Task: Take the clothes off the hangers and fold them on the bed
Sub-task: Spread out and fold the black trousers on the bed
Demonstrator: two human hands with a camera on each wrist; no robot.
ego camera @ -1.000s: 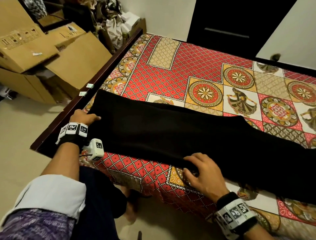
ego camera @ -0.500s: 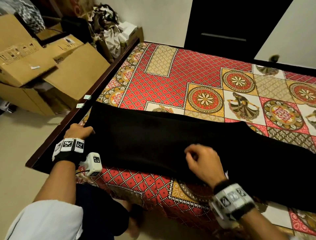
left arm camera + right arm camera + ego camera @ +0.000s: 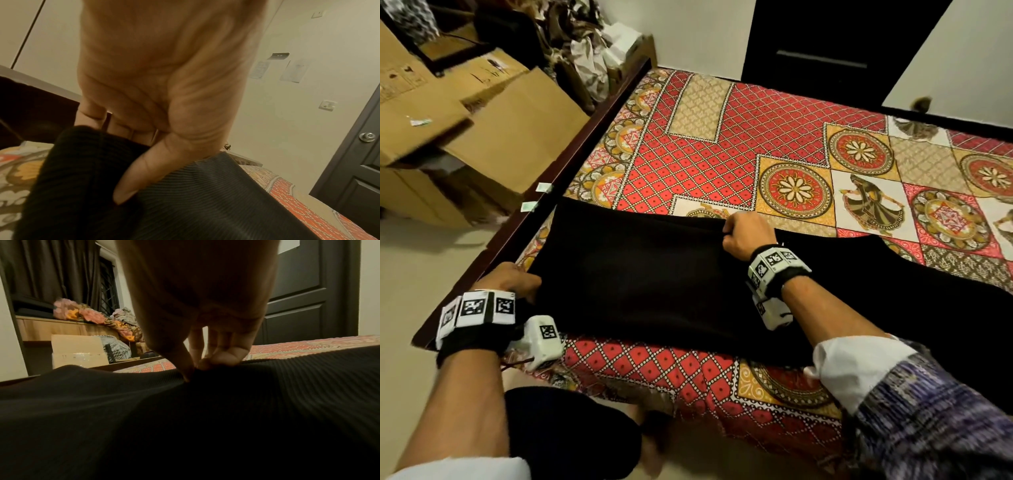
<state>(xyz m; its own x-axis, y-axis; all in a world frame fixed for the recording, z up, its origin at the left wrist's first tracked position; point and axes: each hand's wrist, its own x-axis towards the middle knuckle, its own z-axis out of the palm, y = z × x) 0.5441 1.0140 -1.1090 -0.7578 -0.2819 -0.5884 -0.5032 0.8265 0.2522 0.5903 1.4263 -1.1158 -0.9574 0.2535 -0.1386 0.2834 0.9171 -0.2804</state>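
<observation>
A black ribbed garment [image 3: 654, 281] is spread across the near part of the bed [image 3: 774, 137], from the left edge toward the right, over a red and yellow patterned bedsheet [image 3: 688, 164]. Its left end is held by the left hand [image 3: 508, 279]; in the left wrist view the thumb [image 3: 144, 170] is pressed on top of the cloth and the other fingers are tucked under it. The far edge of the garment is pinched by the right hand [image 3: 746, 234] between thumb and fingertips [image 3: 222, 358], and the cloth is raised slightly there. On the floor to the left of the bed, cardboard boxes [image 3: 482, 130] are stacked close against the dark wooden bed frame [image 3: 571, 164]. Behind them, at the far left, a pile of crumpled cloth and paper [image 3: 592, 58] is seen. A dark door [image 3: 835, 44] stands at the far side of the bed.
</observation>
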